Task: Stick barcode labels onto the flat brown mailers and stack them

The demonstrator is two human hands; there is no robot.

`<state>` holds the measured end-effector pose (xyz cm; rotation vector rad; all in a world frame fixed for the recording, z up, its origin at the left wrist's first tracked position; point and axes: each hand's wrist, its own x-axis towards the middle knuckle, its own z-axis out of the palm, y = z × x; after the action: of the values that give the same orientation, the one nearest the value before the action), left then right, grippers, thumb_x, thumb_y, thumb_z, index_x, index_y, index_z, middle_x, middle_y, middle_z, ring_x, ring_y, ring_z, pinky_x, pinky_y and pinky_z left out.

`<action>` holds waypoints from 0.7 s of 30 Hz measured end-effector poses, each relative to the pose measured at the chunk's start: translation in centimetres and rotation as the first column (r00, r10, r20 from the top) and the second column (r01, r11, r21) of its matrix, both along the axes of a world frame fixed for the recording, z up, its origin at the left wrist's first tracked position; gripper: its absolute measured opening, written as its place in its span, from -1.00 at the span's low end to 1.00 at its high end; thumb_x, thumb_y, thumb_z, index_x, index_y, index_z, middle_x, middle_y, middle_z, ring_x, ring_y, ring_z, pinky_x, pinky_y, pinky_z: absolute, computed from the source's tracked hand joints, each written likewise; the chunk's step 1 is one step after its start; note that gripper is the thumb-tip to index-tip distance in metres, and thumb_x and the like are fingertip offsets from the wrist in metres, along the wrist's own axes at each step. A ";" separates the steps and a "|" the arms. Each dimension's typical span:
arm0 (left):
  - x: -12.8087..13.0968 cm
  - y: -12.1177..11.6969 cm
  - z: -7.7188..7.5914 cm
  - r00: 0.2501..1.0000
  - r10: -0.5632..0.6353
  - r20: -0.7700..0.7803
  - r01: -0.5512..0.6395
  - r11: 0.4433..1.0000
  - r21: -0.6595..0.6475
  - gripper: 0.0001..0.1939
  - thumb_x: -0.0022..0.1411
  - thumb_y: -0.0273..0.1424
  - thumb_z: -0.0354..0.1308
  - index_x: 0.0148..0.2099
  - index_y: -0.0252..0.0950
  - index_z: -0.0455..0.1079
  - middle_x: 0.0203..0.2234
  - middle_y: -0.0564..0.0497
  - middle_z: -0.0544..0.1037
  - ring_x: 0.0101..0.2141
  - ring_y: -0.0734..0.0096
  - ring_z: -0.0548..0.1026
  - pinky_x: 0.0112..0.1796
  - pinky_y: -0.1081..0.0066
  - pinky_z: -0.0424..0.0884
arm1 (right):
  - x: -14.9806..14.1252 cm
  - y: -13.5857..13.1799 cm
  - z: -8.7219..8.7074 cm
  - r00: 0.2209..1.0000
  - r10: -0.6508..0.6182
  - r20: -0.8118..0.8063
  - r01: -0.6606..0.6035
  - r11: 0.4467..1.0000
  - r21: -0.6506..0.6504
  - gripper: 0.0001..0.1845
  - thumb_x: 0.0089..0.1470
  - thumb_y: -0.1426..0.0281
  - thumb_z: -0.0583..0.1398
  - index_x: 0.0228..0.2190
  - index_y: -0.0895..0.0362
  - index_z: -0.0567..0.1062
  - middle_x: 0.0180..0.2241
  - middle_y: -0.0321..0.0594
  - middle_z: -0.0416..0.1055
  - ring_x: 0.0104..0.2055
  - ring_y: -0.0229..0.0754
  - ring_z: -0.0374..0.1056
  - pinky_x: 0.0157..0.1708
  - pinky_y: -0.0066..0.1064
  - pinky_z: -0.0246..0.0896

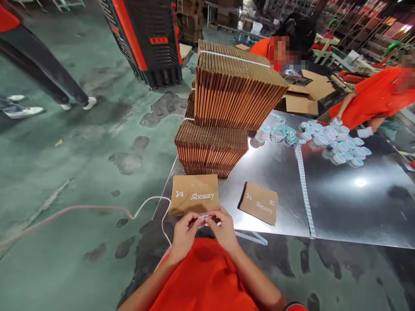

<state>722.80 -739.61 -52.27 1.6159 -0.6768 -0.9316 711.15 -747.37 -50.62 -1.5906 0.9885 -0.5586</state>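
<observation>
1. Left hand (184,231) and right hand (224,229) pinch small whitish piece (203,216), fingertips together, by near edge of brown printed cardboard (194,190) on shiny metal bench (275,172).
2. Piece probably light, thin; stiffness unclear.
3. Best grip: opposite ends, fingertips, gentle.

The head view looks from the wearer's own head, forward and steeply down past the red shirt (207,276) at 6 o'clock. The left hand (185,232) and right hand (223,228) lie close to the camera, just below centre. The wide view faces the carton stacks (227,90) at 12 o'clock, takes in the metal table (343,207) toward 3 and the floor (81,160) toward 9, and reaches distant shelving (359,26) toward 1.
</observation>
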 end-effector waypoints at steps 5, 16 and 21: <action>0.0 -0.1 -0.7 0.992 -0.023 0.122 0.018 0.999 0.045 -0.68 0.09 -0.15 0.08 -0.58 -0.23 0.29 -0.69 0.13 0.39 -0.61 0.45 0.38 -0.54 0.48 0.28 | 0.0 -0.2 -0.6 1.000 0.012 -0.001 -0.012 1.000 -0.017 -0.87 0.00 0.33 0.22 -0.47 0.12 0.52 -0.50 -0.30 0.39 -0.46 -0.29 0.26 -0.44 -0.49 0.17; 2.1 -1.4 -6.1 0.997 -0.073 0.030 0.072 0.996 0.047 -0.76 0.00 -0.17 0.14 -0.49 -0.24 0.36 -0.20 -0.13 0.63 -0.30 0.23 0.58 -0.24 0.31 0.47 | 4.2 -12.1 -7.4 0.917 -0.165 -0.363 0.094 0.974 -0.204 -0.85 -0.06 0.42 0.19 -0.59 0.16 0.49 -0.57 -0.25 0.44 -0.49 -0.23 0.31 -0.45 -0.45 0.15; 2.9 -2.2 -7.9 0.998 -0.054 -0.016 0.055 0.997 0.054 -0.80 -0.02 -0.22 0.13 -0.52 -0.25 0.36 -0.21 -0.15 0.64 -0.19 0.16 0.57 -0.12 0.25 0.42 | 5.3 -12.7 -8.7 0.894 -0.156 -0.420 0.058 0.970 -0.237 -0.84 -0.05 0.42 0.19 -0.58 0.19 0.51 -0.54 -0.21 0.48 -0.50 -0.23 0.32 -0.48 -0.47 0.07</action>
<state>725.74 -741.84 -60.13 1.6447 -0.6937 -1.0079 716.42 -760.09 -59.36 -1.9170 1.3965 -0.3998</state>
